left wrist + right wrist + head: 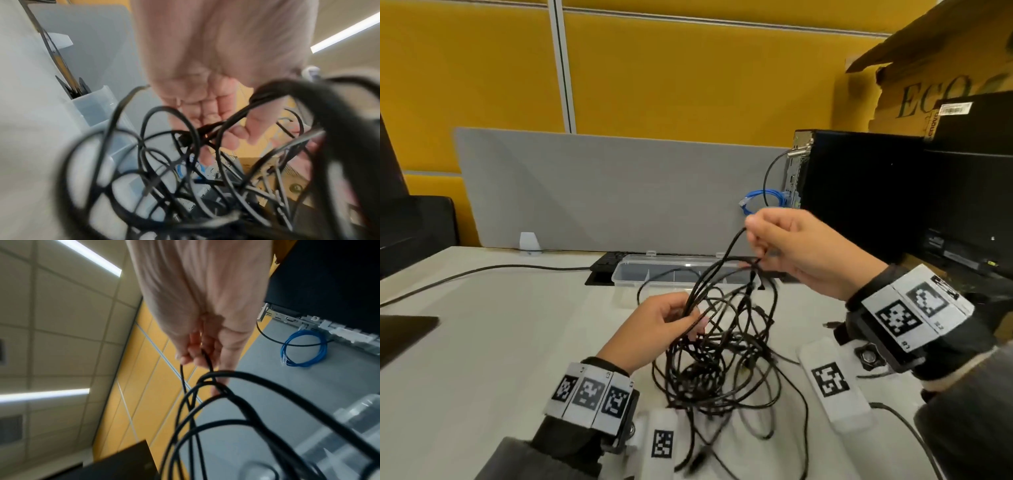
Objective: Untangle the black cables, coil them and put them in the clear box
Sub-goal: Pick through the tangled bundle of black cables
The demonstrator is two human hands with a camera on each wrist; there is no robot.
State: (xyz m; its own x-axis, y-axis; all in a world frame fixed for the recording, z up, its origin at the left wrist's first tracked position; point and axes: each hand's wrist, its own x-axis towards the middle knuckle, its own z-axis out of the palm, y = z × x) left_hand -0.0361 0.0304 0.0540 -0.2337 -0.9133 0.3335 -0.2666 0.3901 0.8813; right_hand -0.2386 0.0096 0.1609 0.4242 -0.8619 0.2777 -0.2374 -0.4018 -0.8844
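1. Head view: the left hand [654, 325], at lower centre of the frame, has its fingers curled round several strands of the tangled black cables [722, 363]
2. Head view: the right hand [801, 250], at centre right and raised higher, pinches one strand at its fingertips; the tangle hangs between both hands, its lower loops resting on the white desk [482, 342]
3. Head view: the clear box [674, 270] sits open on the desk behind the tangle, against the grey divider [602, 192]; a black computer case [859, 192] and a blue cable coil [760, 202] are at right
4. Left wrist view: fingers [252, 128] curl round a bundle of cable strands [226, 126]; blurred loops fill the lower frame, and the box [96, 107] is at left
5. Right wrist view: thumb and fingers [193, 356] clamp a strand [207, 360] at centre frame; loops hang below, and the blue coil [304, 350] lies at right
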